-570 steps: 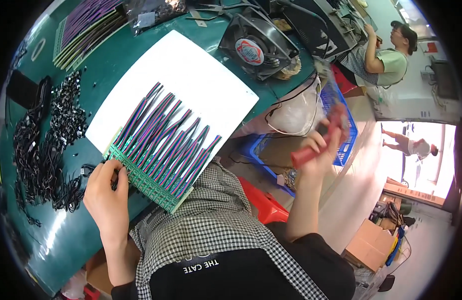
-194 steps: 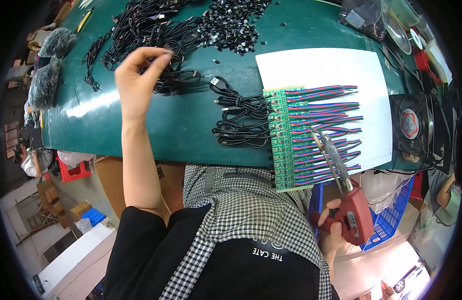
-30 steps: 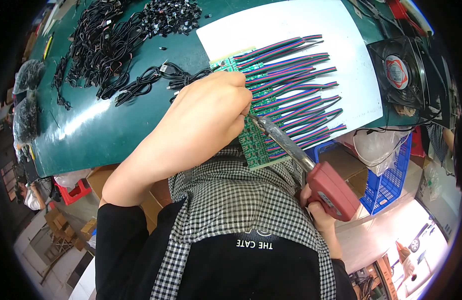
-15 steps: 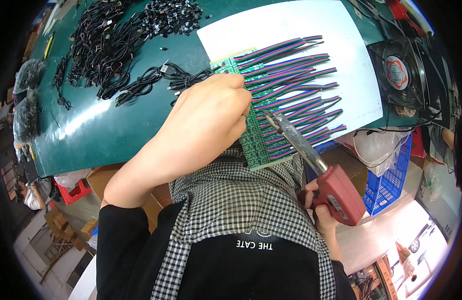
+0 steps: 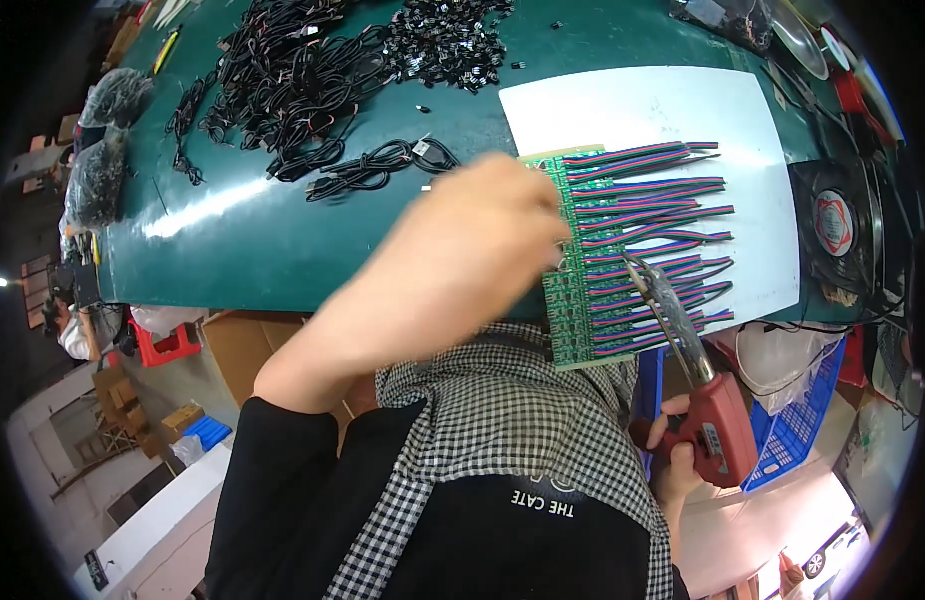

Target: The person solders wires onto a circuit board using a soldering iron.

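Observation:
My left hand [image 5: 492,235], smeared a little by motion, is closed at the left edge of a green circuit board panel [image 5: 572,330]. Whatever its fingers pinch is hidden behind the knuckles. A row of flat multicoloured ribbon wires [image 5: 682,215] runs from the panel to the right. My right hand [image 5: 674,455] is wrapped round the handle of a red soldering gun [image 5: 724,430]. The gun's metal tip points up and left, over the ribbon wires. A coiled black cable [image 5: 367,172] lies just left of my left hand.
A white sheet [image 5: 642,105] lies under the panel on the green table [image 5: 242,260]. Tangled black cables [image 5: 292,90] and a heap of small black connectors [image 5: 447,45] are at the back. A black fan [image 5: 834,225] stands right; a blue crate [image 5: 797,420] is below it.
The whole view has shifted, so the table sits further right and lower. Against the panel, my left hand has drawn a little left and the soldering gun tip a little right.

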`<state>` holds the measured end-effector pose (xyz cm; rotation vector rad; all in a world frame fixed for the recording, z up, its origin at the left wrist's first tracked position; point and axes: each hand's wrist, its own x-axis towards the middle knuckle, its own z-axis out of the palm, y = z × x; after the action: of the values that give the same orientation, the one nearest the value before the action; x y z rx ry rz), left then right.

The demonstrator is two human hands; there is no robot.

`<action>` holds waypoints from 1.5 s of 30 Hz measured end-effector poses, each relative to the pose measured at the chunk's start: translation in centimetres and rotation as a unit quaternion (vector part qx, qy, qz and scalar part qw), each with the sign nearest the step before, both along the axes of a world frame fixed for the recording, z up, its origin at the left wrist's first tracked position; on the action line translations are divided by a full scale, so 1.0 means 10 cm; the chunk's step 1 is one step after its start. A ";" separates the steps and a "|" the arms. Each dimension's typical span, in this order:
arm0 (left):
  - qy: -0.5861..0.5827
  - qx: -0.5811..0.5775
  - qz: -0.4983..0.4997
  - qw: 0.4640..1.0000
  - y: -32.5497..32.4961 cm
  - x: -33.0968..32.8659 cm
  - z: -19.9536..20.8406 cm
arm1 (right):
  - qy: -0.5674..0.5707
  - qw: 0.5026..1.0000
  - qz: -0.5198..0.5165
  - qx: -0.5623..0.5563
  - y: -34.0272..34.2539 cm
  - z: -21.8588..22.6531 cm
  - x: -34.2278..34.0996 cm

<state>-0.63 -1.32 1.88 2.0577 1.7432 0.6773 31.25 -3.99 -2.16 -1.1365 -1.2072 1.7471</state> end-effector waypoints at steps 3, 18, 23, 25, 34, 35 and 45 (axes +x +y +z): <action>0.071 0.042 0.158 0.984 0.02 -0.45 -0.07 | -0.007 1.000 -0.026 -0.004 -0.02 -0.04 0.00; -0.173 -0.056 0.269 0.946 -0.11 -1.14 -0.48 | -0.030 0.999 -0.010 0.007 0.01 0.00 -0.09; -0.239 -0.044 0.254 0.936 -0.10 -1.05 -0.48 | -0.033 0.999 -0.027 0.006 -0.01 0.01 -0.10; -0.225 -0.017 0.280 0.933 -0.09 -0.98 -0.51 | -0.011 1.000 -0.010 0.002 -0.02 -0.03 -0.03; -0.117 0.018 0.250 0.961 -0.14 -0.49 -0.13 | 0.030 0.999 0.022 0.003 -0.02 -0.06 -0.02; -0.090 0.014 0.228 0.969 -0.19 -0.29 -0.04 | 0.030 0.999 0.030 0.011 -0.02 -0.04 -0.02; -0.135 0.003 0.143 0.980 -0.34 0.46 -0.34 | 0.054 0.996 0.024 -0.066 -0.02 -0.03 -0.01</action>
<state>3.93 -4.72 -1.52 1.6388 1.8894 0.9955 31.11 -4.17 -2.43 -1.0805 -1.0762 1.9228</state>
